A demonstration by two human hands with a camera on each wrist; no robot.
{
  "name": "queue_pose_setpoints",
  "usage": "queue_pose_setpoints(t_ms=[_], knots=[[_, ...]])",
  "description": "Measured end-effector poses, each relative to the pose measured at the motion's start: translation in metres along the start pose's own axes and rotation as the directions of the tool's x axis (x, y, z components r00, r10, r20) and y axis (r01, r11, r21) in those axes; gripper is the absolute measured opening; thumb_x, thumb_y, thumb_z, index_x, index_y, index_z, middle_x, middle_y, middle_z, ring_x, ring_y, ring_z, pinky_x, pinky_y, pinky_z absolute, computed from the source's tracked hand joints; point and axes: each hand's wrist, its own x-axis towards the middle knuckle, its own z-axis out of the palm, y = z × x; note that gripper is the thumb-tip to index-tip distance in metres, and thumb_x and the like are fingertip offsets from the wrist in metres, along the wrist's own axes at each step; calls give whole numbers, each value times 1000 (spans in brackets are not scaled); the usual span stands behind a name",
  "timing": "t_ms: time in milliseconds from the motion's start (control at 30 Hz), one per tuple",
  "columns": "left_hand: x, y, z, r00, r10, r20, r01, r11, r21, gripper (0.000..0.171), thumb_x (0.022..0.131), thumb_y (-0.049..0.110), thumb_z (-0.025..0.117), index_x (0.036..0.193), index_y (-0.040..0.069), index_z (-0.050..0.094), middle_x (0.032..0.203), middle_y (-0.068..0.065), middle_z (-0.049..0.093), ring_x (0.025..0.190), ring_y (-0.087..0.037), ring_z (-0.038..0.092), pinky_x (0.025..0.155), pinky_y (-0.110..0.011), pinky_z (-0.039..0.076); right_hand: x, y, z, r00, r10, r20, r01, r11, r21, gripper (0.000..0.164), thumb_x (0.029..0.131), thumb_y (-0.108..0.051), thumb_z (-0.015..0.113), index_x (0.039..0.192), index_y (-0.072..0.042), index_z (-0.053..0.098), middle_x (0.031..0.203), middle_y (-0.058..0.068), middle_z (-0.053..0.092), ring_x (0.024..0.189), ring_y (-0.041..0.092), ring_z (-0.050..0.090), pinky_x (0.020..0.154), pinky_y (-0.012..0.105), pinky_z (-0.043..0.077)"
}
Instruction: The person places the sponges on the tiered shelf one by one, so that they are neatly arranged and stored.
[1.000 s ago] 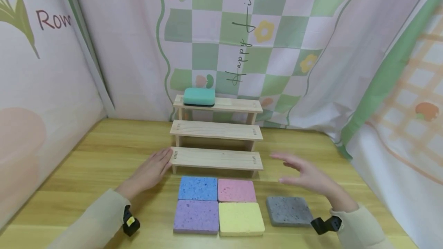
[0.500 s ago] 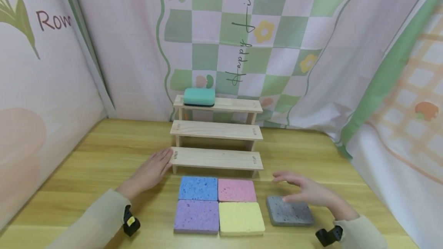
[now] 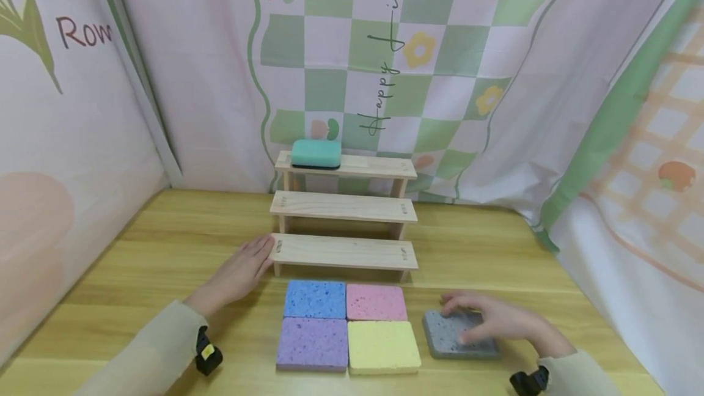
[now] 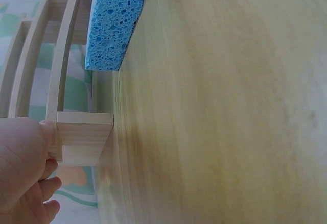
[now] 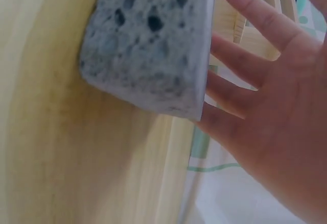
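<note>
At the lower left, my left hand (image 3: 242, 271) rests its fingertips against the left end of a three-tier wooden step shelf (image 3: 346, 252); one finger touches the lowest board in the left wrist view. My right hand (image 3: 500, 316) is over a grey speckled sponge (image 3: 437, 341), its fingers at the far edge and the thumb over the top face. In the right wrist view the fingers look long and spread beside the grey block's edge. Left of it lie a blue sponge (image 3: 315, 299), a pink sponge (image 3: 376, 303), a purple sponge (image 3: 311, 344) and a yellow sponge (image 3: 384, 348), two by two.
A turquoise eraser-like block (image 3: 316, 154) with a dark base sits at the left of the shelf's top tier. Everything stands on a wood-grain table (image 3: 165, 231). Patterned curtains (image 3: 209, 78) enclose the back and sides.
My right hand has come down and toward the near side, from above the table right of the shelf onto the grey sponge. My left hand has stayed at the shelf's end.
</note>
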Motion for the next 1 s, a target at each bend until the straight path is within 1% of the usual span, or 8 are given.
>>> queue_pose_setpoints(t_ms=[100,200,300,400,567,667,867,1000], knots=[[0,0,0,1000,3,-1,-3,1000,-1,47,99,16,41,136,-13,32,139,-27,33,128,-40,31,104,-52,25,-2,3,1,1000,-4,22,3,1000,9,41,80,-21,72,118,-20,57,131,24,43,121,21,40,94,25,36],[0,0,0,1000,1,2,-1,1000,-4,47,99,16,41,136,-13,32,139,-27,32,128,-40,31,104,-52,24,-3,5,2,999,-23,44,22,1000,13,47,79,-22,73,121,-19,53,130,23,44,119,14,40,93,22,35],[0,0,0,1000,-3,8,3,1000,-4,47,99,16,41,136,-13,32,140,-27,32,128,-40,31,105,-51,24,-4,5,3,997,-42,65,40,999,33,52,79,-21,73,124,-15,49,129,22,43,117,12,39,92,21,35],[1,-1,1,1000,-5,11,5,1000,-5,48,99,16,41,136,-13,32,140,-27,32,128,-40,31,105,-51,24,-4,3,3,996,-40,82,35,997,61,55,80,-20,72,127,-12,46,130,22,40,117,12,37,91,20,34],[1,-2,2,1000,-6,11,6,1000,-6,48,99,16,41,136,-13,32,140,-27,31,128,-40,30,105,-51,24,-6,3,2,995,-31,95,24,997,72,57,80,-19,71,130,-12,43,132,22,36,117,12,35,90,22,33],[1,-2,2,1000,-6,7,6,1000,-3,48,99,16,41,136,-13,32,140,-27,32,128,-40,31,105,-51,24,-7,4,3,996,-44,81,41,998,43,58,80,-19,71,131,-14,44,131,19,38,114,12,37,87,25,35],[1,-1,1,1000,-4,3,4,1000,-5,47,99,15,41,136,-13,32,140,-27,32,128,-40,30,105,-51,24,-8,2,2,999,-40,30,40,999,-19,57,78,-20,72,130,-20,49,125,21,36,103,16,40,78,30,38],[0,-1,1,1000,-6,6,6,1000,-9,47,99,16,41,136,-13,32,140,-27,32,128,-40,30,105,-51,24,-9,0,1,1000,-27,7,28,998,-61,56,78,-22,72,130,-21,51,122,15,40,99,15,43,75,30,40]])
